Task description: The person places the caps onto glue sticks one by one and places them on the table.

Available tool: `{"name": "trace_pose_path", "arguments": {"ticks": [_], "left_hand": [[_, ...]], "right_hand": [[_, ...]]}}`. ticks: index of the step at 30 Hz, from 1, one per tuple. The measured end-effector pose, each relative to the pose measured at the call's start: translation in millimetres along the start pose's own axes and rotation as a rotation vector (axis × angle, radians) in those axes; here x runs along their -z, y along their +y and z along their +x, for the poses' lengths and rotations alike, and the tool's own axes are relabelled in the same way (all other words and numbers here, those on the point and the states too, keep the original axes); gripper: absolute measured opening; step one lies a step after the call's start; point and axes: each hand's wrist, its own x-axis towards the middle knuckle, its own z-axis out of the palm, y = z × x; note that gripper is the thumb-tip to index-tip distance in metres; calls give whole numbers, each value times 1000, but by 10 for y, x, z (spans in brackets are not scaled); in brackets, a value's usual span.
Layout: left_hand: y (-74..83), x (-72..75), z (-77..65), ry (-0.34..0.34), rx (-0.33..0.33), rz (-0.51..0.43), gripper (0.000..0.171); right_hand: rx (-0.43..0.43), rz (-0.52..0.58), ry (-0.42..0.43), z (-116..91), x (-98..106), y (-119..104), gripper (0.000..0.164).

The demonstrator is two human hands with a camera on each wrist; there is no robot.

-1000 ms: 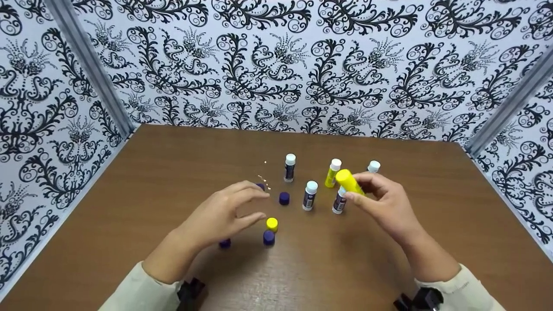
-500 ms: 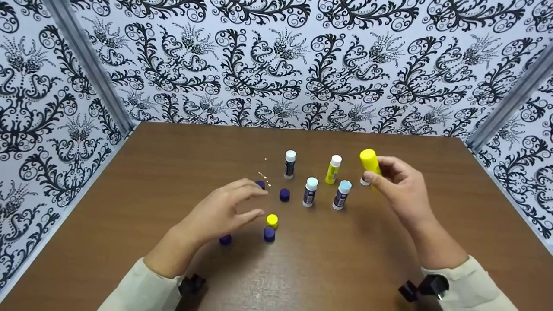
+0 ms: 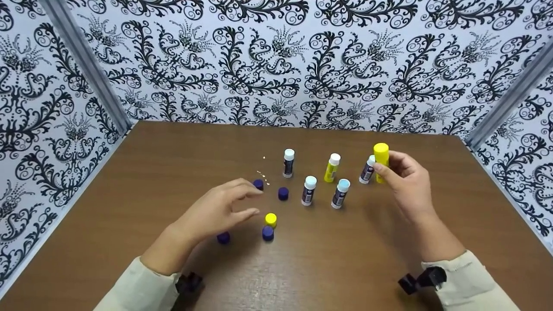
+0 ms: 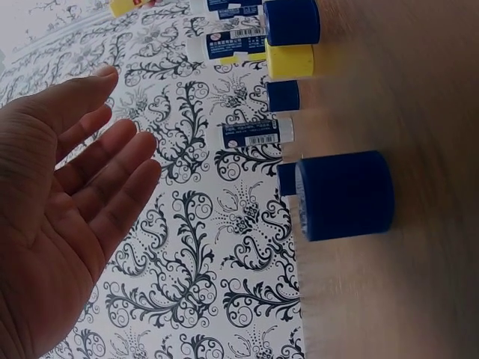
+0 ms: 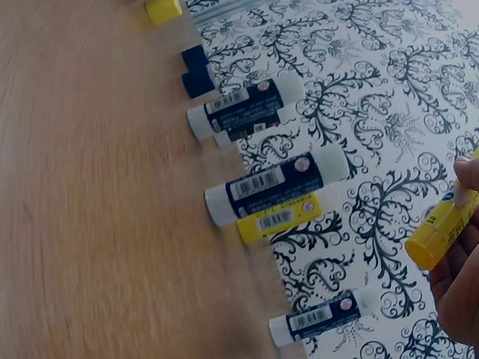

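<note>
My right hand (image 3: 408, 183) grips a yellow capped glue stick (image 3: 381, 157), held upright beside a navy glue stick (image 3: 367, 171) at the right of the group. In the right wrist view the yellow glue stick (image 5: 441, 228) hangs tilted above the table. My left hand (image 3: 220, 211) hovers with fingers relaxed and nothing between them, over the loose caps. Near it are a yellow cap (image 3: 271, 220) and several navy caps (image 3: 268, 233). A navy cap (image 4: 346, 196) looms large in the left wrist view. Uncapped glue sticks stand upright between the hands, among them a yellow one (image 3: 332, 168).
Other navy glue sticks (image 3: 309, 191) stand on the brown table (image 3: 194, 147). Small pale crumbs (image 3: 263, 176) lie near the back caps. A patterned wall (image 3: 276, 65) rises behind the table's far edge.
My right hand has carried the yellow glue stick to the right, from above the middle glue sticks to beside the rightmost one, and turned it upright. The left hand has barely moved.
</note>
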Motion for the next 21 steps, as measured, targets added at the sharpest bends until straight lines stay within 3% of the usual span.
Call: {"name": "trace_pose_path", "arguments": {"ticks": [12, 21], "left_hand": [[-134, 5, -11, -42, 102, -46, 34], [-249, -8, -31, -127, 195, -82, 35]], "right_hand": [[-50, 90, 87, 114, 106, 129, 28], [-92, 42, 120, 204, 182, 270, 29]]}}
